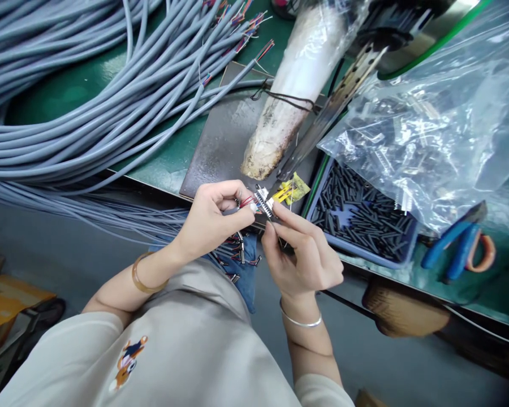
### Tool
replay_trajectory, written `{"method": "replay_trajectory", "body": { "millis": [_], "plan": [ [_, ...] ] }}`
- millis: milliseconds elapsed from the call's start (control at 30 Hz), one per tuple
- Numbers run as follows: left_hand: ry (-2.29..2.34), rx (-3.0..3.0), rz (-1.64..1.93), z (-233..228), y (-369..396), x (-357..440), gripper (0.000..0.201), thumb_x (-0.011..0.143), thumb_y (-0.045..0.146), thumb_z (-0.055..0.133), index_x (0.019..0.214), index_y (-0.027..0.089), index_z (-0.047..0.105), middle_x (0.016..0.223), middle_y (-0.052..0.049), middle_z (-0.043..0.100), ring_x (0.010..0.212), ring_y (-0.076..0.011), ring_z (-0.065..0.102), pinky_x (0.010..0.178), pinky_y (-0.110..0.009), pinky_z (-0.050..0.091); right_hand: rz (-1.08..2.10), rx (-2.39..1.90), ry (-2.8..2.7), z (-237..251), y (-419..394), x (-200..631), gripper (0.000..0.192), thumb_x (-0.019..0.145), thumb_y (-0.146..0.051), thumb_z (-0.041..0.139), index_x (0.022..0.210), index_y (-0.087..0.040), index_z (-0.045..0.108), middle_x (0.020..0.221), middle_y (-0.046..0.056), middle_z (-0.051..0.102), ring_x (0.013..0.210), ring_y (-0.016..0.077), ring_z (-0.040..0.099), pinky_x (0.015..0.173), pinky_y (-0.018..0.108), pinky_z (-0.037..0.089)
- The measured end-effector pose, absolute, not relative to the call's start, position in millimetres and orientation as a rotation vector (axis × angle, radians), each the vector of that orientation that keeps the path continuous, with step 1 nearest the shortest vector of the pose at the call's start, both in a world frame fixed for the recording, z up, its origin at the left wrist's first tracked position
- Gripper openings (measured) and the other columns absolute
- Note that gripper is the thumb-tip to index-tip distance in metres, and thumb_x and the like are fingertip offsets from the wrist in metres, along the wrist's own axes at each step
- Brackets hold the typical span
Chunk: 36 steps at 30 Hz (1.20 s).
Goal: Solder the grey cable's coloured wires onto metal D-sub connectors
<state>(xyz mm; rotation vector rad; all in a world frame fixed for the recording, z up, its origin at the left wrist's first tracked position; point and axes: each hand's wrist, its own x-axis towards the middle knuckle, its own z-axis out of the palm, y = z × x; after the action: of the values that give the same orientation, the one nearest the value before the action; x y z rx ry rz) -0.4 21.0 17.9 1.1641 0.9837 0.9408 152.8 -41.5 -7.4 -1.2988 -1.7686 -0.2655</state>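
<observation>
Near the bench edge, my left hand (pixel 218 212) pinches the stripped end of a grey cable, with thin red and other coloured wires (pixel 246 201) showing past the fingertips. A small multi-pin metal connector (pixel 263 202) sits between both hands, its row of pins facing the wires. My right hand (pixel 303 243) has its thumb and fingers closed on the connector's right side. Just beyond the right fingers lie a yellow piece (pixel 283 192) and the tip of a soldering iron-like tool, whose contact with the connector I cannot make out.
Grey cables (pixel 110 118) pile at the left. A wrapped white cylinder (pixel 288 90) lies on a dark plate (pixel 216 130). Rightward are a blue tray (pixel 401 257) of short black tubes, a clear bag (pixel 449 124) of connectors and blue-handled cutters (pixel 458 249). Finished-looking connector ends (pixel 241 249) hang over my lap.
</observation>
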Motion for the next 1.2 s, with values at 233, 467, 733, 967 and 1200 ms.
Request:
{"method": "replay_trajectory", "body": {
  "millis": [233, 467, 733, 967, 1200],
  "plan": [
    [0.938, 1.12, 0.889, 18, 15, -5, 0.016, 0.074, 0.016, 0.074, 0.072, 0.016, 0.058, 0.062, 0.004, 0.052, 0.049, -0.0033, 0.038, 0.045, -0.017, 0.029, -0.267, -1.32, -1.706, -7, -45, 151, 0.019, 0.083, -0.012, 0.08, 0.092, -0.024, 0.067, 0.101, 0.0, 0.083, 0.083, 0.0153, 0.08, 0.072, 0.023, 0.065],
    [0.74, 0.987, 0.907, 16, 8, -16, 0.014, 0.079, 0.023, 0.073, 0.086, 0.014, 0.065, 0.071, 0.001, 0.06, 0.054, -0.0046, 0.045, 0.048, -0.017, 0.038, 0.395, -1.411, -1.437, -3, -52, 145, 0.012, 0.087, -0.013, 0.074, 0.085, -0.022, 0.067, 0.095, 0.001, 0.081, 0.085, 0.0147, 0.078, 0.067, 0.023, 0.064],
    [0.68, 1.117, 0.983, 11, 6, -19, 0.015, 0.082, 0.02, 0.079, 0.085, 0.015, 0.065, 0.078, 0.001, 0.064, 0.055, -0.0019, 0.045, 0.05, -0.013, 0.039, 0.349, -1.38, -1.365, -4, -52, 141, 0.013, 0.086, -0.01, 0.075, 0.086, -0.021, 0.067, 0.095, 0.001, 0.081, 0.086, 0.0149, 0.078, 0.068, 0.025, 0.063],
    [0.715, 1.066, 0.908, 9, 3, -18, 0.028, 0.085, 0.033, 0.08, 0.087, 0.016, 0.058, 0.068, 0.004, 0.059, 0.05, -0.0031, 0.05, 0.046, -0.015, 0.041, 0.096, -1.389, -1.463, -9, -50, 140, 0.013, 0.087, -0.011, 0.074, 0.091, -0.022, 0.068, 0.096, 0.001, 0.081, 0.088, 0.0174, 0.079, 0.076, 0.03, 0.065],
    [0.881, 1.023, 0.986, 6, 0, -9, 0.033, 0.076, 0.034, 0.086, 0.078, 0.016, 0.058, 0.064, 0.005, 0.056, 0.047, -0.0032, 0.046, 0.043, -0.016, 0.037, -0.191, -1.368, -1.608, -17, -48, 140, 0.021, 0.085, -0.011, 0.077, 0.099, -0.024, 0.069, 0.1, 0.001, 0.082, 0.085, 0.0155, 0.08, 0.076, 0.025, 0.064]
  ]
}}
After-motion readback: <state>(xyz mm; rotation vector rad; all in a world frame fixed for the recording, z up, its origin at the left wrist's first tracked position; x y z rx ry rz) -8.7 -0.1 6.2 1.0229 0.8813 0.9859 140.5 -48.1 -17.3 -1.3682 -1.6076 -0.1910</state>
